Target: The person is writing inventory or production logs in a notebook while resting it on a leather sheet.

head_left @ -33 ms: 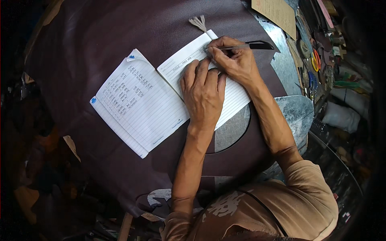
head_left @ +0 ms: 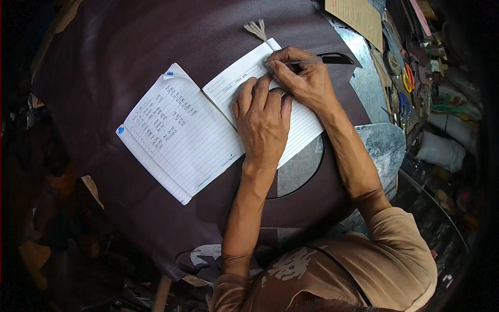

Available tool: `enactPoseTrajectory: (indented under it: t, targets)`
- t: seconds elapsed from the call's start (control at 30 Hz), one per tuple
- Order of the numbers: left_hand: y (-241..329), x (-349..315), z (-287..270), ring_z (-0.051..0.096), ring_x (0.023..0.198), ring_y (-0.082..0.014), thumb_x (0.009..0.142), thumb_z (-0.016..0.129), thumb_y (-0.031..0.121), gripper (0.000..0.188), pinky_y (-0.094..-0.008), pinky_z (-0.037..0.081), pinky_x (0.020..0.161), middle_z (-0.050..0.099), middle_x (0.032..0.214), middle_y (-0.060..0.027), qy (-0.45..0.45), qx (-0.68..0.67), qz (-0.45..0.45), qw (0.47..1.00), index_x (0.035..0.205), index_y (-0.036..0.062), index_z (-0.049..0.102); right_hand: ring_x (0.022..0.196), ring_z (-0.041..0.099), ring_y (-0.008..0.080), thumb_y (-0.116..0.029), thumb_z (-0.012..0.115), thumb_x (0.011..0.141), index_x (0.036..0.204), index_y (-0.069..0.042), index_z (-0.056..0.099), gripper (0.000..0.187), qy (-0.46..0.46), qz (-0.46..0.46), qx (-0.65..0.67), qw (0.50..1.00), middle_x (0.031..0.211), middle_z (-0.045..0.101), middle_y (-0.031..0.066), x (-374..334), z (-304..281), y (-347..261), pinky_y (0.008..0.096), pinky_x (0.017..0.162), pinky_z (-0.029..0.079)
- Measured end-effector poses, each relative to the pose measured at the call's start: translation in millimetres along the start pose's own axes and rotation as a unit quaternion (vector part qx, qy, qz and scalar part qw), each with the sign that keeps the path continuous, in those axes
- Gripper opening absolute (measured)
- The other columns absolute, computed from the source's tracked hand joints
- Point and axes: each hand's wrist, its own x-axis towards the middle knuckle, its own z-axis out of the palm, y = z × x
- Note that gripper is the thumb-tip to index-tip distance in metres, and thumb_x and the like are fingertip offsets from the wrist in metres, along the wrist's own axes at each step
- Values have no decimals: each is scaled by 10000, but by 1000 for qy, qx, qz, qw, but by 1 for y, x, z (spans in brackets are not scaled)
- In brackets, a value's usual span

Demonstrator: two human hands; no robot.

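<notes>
While our left hand (head_left: 262,117) lies flat, our right hand (head_left: 304,75) grips a pen (head_left: 332,59)

As our left fingers rest slightly apart on the right page of the open notebook (head_left: 205,148), we clamp the pen between right thumb and fingers, its tip near that page's top. The notebook — handwriting on both pages — lies across dark brown leather (head_left: 150,41). Farther off, to the right, we see a tan paper sheet (head_left: 357,20) and an orange-handled tool (head_left: 409,78).
</notes>
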Motion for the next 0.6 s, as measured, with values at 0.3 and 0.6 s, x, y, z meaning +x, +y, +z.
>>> enactPoseTrajectory:
  t: [0.3,0.6]
  targets:
    - [0,-2,1,565,1196,-309,817,792,190,237,-481,442,995,696,1192,-125,-1,-3,0,1000,952,6,731,597,501,70,-246,660,925,949,-16,727,241,-2,-15,-3,1000,754,657,15,0,0,3,257,538,417]
    - [-1,-1,1,569,1191,-302,818,790,190,231,-473,447,993,701,1179,-125,1,1,-2,1000,947,6,735,622,531,76,-230,659,932,949,-15,724,225,-13,-25,-12,1000,777,676,23,-1,0,2,256,554,440]
